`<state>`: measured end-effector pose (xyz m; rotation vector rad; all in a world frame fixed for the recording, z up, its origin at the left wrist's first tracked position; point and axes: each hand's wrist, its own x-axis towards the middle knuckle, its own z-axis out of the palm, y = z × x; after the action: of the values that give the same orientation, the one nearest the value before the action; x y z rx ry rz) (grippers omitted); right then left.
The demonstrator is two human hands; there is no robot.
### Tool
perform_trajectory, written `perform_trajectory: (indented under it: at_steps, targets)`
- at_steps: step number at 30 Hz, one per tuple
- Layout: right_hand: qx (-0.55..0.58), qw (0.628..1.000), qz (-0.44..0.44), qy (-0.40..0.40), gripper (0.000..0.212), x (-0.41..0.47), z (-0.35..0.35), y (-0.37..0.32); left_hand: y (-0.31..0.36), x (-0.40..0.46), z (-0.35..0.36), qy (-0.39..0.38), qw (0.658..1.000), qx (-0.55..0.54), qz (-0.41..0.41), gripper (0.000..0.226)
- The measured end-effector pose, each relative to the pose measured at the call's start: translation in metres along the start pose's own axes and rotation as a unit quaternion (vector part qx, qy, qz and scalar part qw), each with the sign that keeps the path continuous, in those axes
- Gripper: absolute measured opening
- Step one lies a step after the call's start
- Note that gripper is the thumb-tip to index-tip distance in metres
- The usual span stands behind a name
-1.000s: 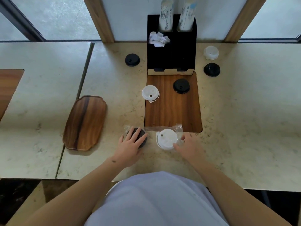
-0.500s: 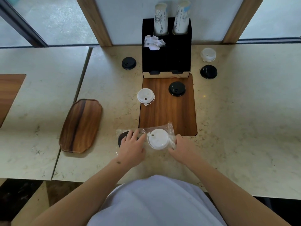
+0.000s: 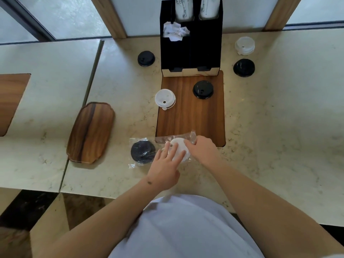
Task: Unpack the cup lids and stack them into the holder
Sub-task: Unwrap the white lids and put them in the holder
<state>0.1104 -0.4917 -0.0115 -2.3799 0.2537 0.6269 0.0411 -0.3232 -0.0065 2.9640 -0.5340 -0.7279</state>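
Observation:
A clear plastic bag (image 3: 135, 164) lies at the counter's near edge with a black lid (image 3: 143, 152) and a white lid (image 3: 180, 148) inside. My left hand (image 3: 165, 164) rests with straight fingers on the white lid through the plastic. My right hand (image 3: 202, 151) pinches the bag's right end beside the white lid. At the back stands the black holder (image 3: 191, 49), its front slots dark. Loose lids lie around it: black (image 3: 146, 58), white (image 3: 165, 99), black (image 3: 202, 89), white (image 3: 244, 45), black (image 3: 244, 67).
A wooden tray (image 3: 91, 133) lies left of the bag. A wood inlay (image 3: 191, 118) runs from the holder toward me. Crumpled white paper (image 3: 176, 31) and two paper cup stacks (image 3: 183, 8) sit in the holder's top. The counter's front edge is just below my hands.
My left hand has shifted right, off the black lid and onto the white one. My right hand has moved up to the bag's right end. The bag now lies flatter.

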Motion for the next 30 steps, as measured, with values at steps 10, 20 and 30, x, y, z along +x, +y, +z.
perform_trajectory:
  at_steps: [10,20,30]
  targets:
    - [0.017,1.0,-0.001,0.021,0.026,0.019,-0.002,-0.005,-0.001,0.002,0.002,-0.016,1.0,-0.014,-0.003,0.076]
    - [0.058,0.997,0.044,-0.012,0.021,0.011,0.001,0.021,-0.004,0.002,0.017,0.024,1.0,-0.006,0.005,0.076]
    - [0.145,0.986,0.057,-0.051,0.026,0.013,-0.025,0.05,-0.005,0.002,0.014,0.013,1.0,-0.006,0.006,0.078]
